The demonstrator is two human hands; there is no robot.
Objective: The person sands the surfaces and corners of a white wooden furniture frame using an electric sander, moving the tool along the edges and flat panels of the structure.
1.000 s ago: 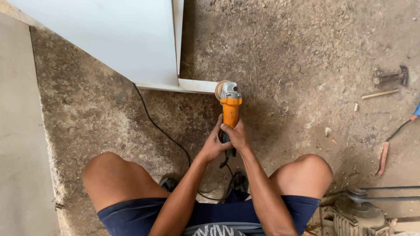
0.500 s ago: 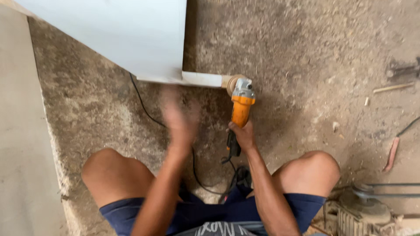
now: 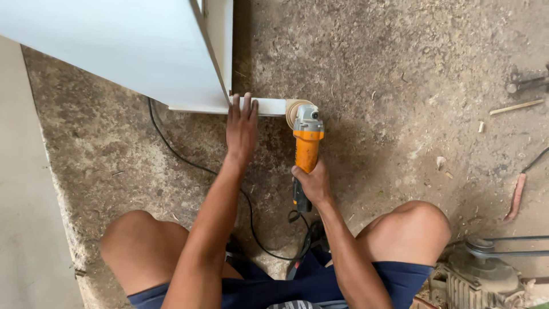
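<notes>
My right hand (image 3: 310, 182) grips the handle of an orange angle grinder (image 3: 307, 146). Its disc (image 3: 293, 112) sits against the end of a white board edge (image 3: 269, 106). That narrow edge belongs to a white panel structure (image 3: 114, 48) standing on the dirt floor. My left hand (image 3: 242, 127) lies flat with fingers spread, its fingertips pressing on the white edge just left of the disc. The grinder's black cord (image 3: 189, 163) runs from under the panel across the floor to between my knees.
Rough dirt floor with wood chips all around. A pale slab (image 3: 23, 189) runs along the left. At right lie metal tools (image 3: 523, 80), a stick (image 3: 516, 107) and a reddish curved piece (image 3: 516, 195). A motor with belt (image 3: 486, 269) sits at the lower right.
My left hand let go of the grinder, swung up and to the left, and now rests on the white board edge. The right hand alone keeps the grinder at the board's end.
</notes>
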